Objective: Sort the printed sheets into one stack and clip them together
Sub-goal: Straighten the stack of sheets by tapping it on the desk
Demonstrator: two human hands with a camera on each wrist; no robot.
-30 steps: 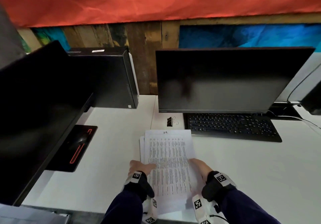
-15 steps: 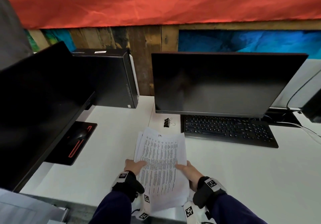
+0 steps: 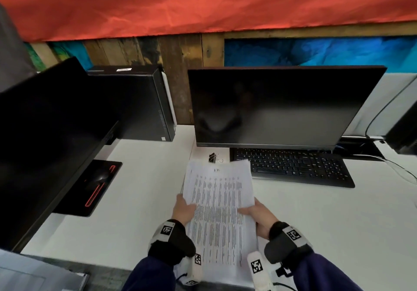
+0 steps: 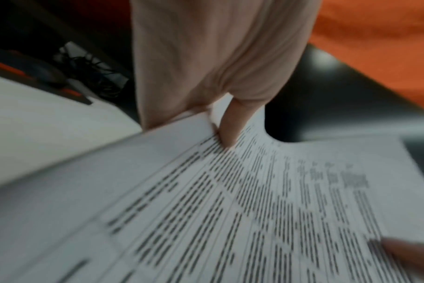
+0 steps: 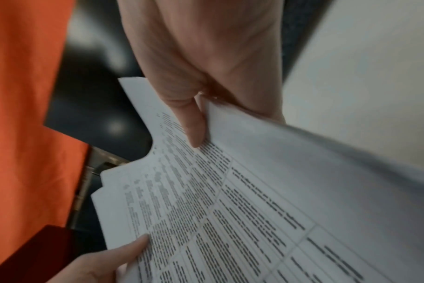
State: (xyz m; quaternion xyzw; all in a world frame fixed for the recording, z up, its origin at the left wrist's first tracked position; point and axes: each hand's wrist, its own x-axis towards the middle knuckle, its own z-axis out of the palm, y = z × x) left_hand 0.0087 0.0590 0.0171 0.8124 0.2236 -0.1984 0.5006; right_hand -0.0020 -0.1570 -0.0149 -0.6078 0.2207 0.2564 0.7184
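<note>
A stack of printed sheets (image 3: 217, 202) covered in rows of text is lifted above the white desk (image 3: 140, 189), its far edge tilted up. My left hand (image 3: 184, 209) grips the stack's left edge, thumb on top (image 4: 226, 130). My right hand (image 3: 257, 215) grips the right edge the same way, thumb on the print (image 5: 194, 122). The sheets (image 5: 230, 201) are not squared; their top corners fan out unevenly. A black binder clip (image 3: 212, 157) lies on the desk just beyond the sheets, in front of the monitor.
A dark monitor (image 3: 282, 105) and a black keyboard (image 3: 291, 165) stand behind and right of the sheets. A second monitor (image 3: 45, 137) and a mouse pad with a mouse (image 3: 94, 184) are on the left, a black computer tower (image 3: 140, 103) behind.
The stack has risen off the desk and tilted up at its far edge. Both hands slid up along its sides and now hold it closer to the binder clip.
</note>
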